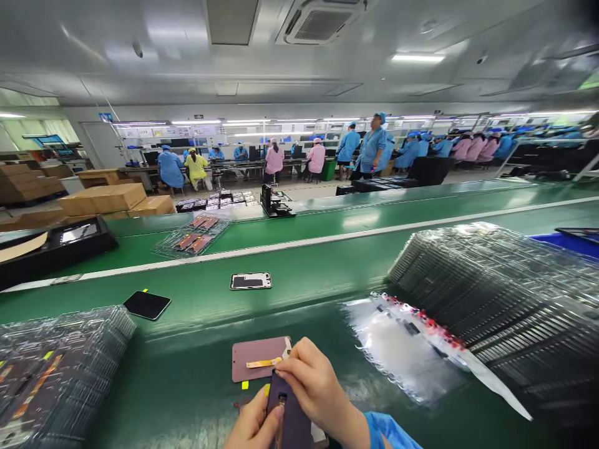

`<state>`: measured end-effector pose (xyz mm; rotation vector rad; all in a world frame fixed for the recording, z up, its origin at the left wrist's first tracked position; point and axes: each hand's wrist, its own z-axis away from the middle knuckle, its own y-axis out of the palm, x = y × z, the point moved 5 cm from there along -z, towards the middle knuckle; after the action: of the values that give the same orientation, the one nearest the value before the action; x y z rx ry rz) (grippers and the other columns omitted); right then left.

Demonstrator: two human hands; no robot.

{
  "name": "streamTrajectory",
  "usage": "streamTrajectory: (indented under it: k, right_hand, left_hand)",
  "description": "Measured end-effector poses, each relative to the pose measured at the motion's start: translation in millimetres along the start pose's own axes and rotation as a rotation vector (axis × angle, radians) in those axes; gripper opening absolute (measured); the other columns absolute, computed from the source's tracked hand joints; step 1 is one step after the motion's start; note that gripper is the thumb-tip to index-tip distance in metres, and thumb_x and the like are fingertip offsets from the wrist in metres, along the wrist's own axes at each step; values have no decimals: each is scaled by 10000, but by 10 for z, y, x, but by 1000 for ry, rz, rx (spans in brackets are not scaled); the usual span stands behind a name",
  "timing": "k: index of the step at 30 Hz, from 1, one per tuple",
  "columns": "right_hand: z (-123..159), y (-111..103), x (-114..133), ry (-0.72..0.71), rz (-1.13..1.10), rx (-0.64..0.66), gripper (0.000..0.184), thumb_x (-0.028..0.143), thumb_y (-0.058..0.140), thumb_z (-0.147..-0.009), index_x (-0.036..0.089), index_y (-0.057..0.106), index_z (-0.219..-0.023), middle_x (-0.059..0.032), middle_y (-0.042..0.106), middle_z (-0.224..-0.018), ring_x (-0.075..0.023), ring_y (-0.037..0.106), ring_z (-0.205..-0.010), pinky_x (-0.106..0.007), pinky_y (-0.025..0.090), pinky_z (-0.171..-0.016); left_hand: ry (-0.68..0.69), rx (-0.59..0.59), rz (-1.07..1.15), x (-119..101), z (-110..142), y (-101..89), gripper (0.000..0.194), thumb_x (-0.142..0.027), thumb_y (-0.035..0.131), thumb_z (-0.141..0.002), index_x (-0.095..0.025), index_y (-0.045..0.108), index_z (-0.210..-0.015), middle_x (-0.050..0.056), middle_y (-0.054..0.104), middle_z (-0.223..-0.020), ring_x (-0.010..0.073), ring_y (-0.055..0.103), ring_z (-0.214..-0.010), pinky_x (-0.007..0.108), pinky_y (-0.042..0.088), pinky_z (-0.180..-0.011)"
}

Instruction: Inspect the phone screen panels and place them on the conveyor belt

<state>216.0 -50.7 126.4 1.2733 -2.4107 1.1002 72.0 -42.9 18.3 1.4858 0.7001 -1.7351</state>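
Note:
At the bottom centre my left hand (253,427) and my right hand (313,386) both grip a dark purple phone screen panel (292,421). The right hand's fingers are curled over its top edge, and the left thumb presses its lower left side. Just beyond the hands a second panel (257,358) lies pinkish side up on the green bench with a yellow-orange flex strip across it. Small yellow tabs lie beside it.
Stacks of clear plastic trays stand at the left (56,368) and the right (505,299). Clear bags with red strips (407,343) lie to the right of my hands. A dark panel (146,304) and a framed panel (251,280) rest on the green conveyor. Workers in blue and pink coats sit at far benches.

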Motion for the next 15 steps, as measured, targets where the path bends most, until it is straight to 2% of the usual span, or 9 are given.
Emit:
streamTrajectory:
  k: [2,5,8,10,13,15]
  right_hand:
    - [36,-10,236,-247,245,-87,354,150,356,-1011,163,669,-848,-45,571,-649,-178,483,-599,-306,390,-540]
    - [102,50,477,-441,427,-125,340,63,383,-973,162,622,-753,-9,509,-544,-161,417,-500,-306,326,-475]
    - [116,51,574,-476,447,-160,299,22,428,-937,155,626,-756,3,517,-533,-150,443,-493,-292,358,-487]
    - [92,33,590,-468,405,-163,325,16,399,-944,147,631,-757,-6,547,-558,-149,498,-537,-295,439,-567]
    - [49,60,588,-474,371,-127,412,9,333,-962,152,615,-698,8,529,-542,-125,488,-517,-296,510,-717]
    - [57,108,588,-523,370,-129,452,3,312,-965,164,595,-651,19,500,-516,-116,451,-477,-267,514,-696]
  left_hand:
    - [13,-115,9,-26,24,-36,585,-662,652,-765,-247,696,-1174,72,712,-1191,334,561,-1216,403,401,-1087]
    - [41,-232,139,-130,76,-52,488,-575,723,-752,-225,724,-1092,69,712,-1219,328,520,-1282,367,364,-1114]
    - [11,-191,368,-277,114,-9,401,-490,782,-732,-193,732,-997,81,739,-1132,320,602,-1166,375,456,-1015]
    - [-60,-165,491,-356,129,6,343,-437,731,-810,-181,702,-1038,81,713,-1144,286,633,-1091,408,509,-948]
    - [-142,-155,540,-435,124,0,283,-382,580,-941,-184,638,-1136,78,657,-1182,226,649,-1002,424,558,-866]
    - [-171,-134,545,-461,93,-3,270,-380,587,-939,-172,646,-1100,74,675,-1115,200,661,-917,378,572,-796]
